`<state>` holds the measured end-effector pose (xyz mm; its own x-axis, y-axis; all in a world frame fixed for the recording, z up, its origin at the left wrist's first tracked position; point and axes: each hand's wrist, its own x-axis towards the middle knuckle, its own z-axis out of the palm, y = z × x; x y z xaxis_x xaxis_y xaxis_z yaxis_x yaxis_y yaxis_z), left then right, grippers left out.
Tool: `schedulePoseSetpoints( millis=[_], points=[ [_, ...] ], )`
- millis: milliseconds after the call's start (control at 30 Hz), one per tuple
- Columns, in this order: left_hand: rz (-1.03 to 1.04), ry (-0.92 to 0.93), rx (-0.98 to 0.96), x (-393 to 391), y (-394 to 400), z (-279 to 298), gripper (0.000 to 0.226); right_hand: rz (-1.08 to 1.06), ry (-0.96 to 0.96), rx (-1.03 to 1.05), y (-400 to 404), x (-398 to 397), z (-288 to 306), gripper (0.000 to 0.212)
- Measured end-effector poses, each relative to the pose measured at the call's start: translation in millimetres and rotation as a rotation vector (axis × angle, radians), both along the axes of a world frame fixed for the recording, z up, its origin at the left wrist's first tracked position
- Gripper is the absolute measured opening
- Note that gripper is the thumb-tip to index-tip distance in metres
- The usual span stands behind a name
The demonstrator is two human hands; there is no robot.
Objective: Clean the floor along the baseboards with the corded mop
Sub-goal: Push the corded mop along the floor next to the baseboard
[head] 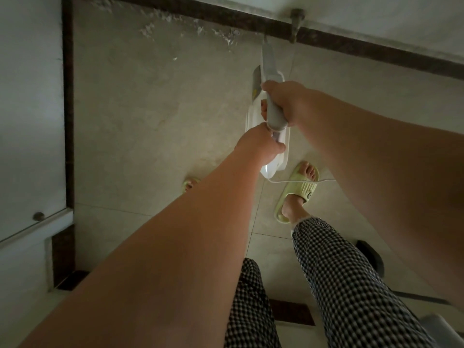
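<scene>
1. The right hand [283,101] is curled round the grey handle [275,114] of the corded mop [270,136]; its grip is closed tight on the handle, fingers wrapped over the top.
2. The left hand [261,144] grips the mop just below the right hand, at the lower end of the grey handle, fingers curled round it; the two hands are nearly touching.
3. The mop's white body hangs under the hands, above the tiled floor [155,116]; its shaft runs on toward the dark baseboard [226,17] at the far edge of the floor. The mop head itself is too dim to make out.
4. A thin white cord [296,181] leaves the mop's lower end and crosses the toes of the right foot in a pale green slipper [300,190].
5. White flecks of debris [190,28] lie on the floor along the far baseboard, left of the shaft.
6. A second dark baseboard runs down the floor's left edge, meeting the far one at the corner.
</scene>
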<state>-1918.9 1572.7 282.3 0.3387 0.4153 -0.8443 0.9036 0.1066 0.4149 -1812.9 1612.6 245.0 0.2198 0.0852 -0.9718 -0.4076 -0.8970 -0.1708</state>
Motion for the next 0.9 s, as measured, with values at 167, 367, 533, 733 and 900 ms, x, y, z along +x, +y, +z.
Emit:
schedulePoseSetpoints(
  millis=[167, 367, 533, 733, 900],
  points=[
    [-0.008, 0.007, -0.012, -3, -3, 1, 0.046, -0.015, -0.019, 0.013, -5, -2, -2, 0.024],
    [-0.038, 0.005, -0.018, -8, -5, 5, 0.044, -0.037, 0.004, -0.014, -9, -4, -1, 0.027],
    [-0.027, 0.002, 0.007, -15, 3, 4, 0.043, -0.022, 0.015, -0.007, 0, -10, -2, 0.026],
    [0.007, -0.004, 0.013, -20, 14, 2, 0.049, -0.001, 0.012, 0.027, 15, -15, -6, 0.025],
    [0.008, -0.003, 0.015, -28, 19, 2, 0.048, 0.007, 0.024, 0.03, 19, -23, -9, 0.026]
  ],
)
